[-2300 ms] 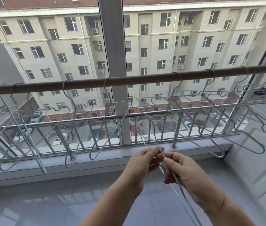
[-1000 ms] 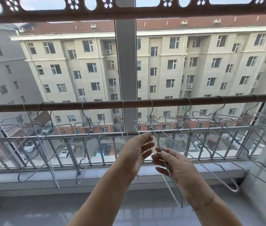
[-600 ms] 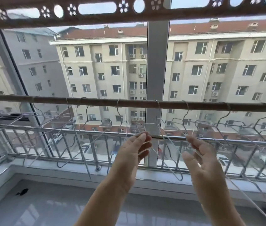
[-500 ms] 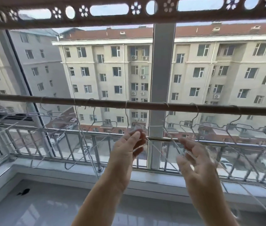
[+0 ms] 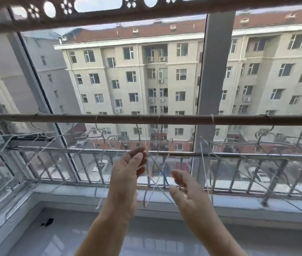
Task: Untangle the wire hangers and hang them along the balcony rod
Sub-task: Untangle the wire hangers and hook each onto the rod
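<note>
pinching a wire hanger (image 5: 139, 133), left hand (image 5: 126, 174) raised

Our forearms (image 5: 100, 235) cut off at 6 o'clock, rod (image 5: 165, 119) cut at 3 and 9, wire hangers (image 5: 154, 183) motion-blurred, whether our left hand (image 5: 128, 174) pinches one unclear

Beige apartment block (image 5: 146, 80) beyond metal railing (image 5: 239, 156); dark scrap (image 5: 47, 222) on floor (image 5: 72, 237)
</note>
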Demonstrator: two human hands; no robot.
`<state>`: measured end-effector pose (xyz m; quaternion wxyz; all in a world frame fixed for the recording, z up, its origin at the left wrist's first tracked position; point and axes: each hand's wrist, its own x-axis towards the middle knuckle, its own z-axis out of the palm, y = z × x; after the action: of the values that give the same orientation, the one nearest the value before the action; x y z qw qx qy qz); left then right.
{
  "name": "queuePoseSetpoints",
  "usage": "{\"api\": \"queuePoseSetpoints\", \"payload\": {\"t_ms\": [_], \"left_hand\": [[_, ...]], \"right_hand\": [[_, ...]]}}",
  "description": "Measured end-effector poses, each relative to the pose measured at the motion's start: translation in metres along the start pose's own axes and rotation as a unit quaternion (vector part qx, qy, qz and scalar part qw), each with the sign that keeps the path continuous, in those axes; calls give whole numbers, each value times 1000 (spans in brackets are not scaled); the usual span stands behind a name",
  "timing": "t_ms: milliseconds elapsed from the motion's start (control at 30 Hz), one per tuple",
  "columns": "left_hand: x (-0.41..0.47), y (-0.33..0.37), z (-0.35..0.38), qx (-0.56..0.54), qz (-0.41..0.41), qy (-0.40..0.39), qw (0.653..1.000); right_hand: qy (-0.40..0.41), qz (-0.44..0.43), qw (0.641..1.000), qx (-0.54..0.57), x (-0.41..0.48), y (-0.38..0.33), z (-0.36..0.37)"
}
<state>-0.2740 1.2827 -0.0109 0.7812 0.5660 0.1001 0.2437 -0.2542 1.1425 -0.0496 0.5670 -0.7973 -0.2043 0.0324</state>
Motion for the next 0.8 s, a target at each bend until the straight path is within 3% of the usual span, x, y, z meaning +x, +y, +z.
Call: {"api": "queuePoseSetpoints", "payload": {"t_ms": [433,600,800], "left_hand": [[32,10,-26,-21,-39,-89,995],[36,5,-16,5,-70,-106,992],[44,-6,-10,9,-98,-108,989]], "right_hand": [[-2,89,988,127,28,-10,35],[-17,147,954,262,61,-11,52],[-12,107,938,329,63,-11,51]]}}
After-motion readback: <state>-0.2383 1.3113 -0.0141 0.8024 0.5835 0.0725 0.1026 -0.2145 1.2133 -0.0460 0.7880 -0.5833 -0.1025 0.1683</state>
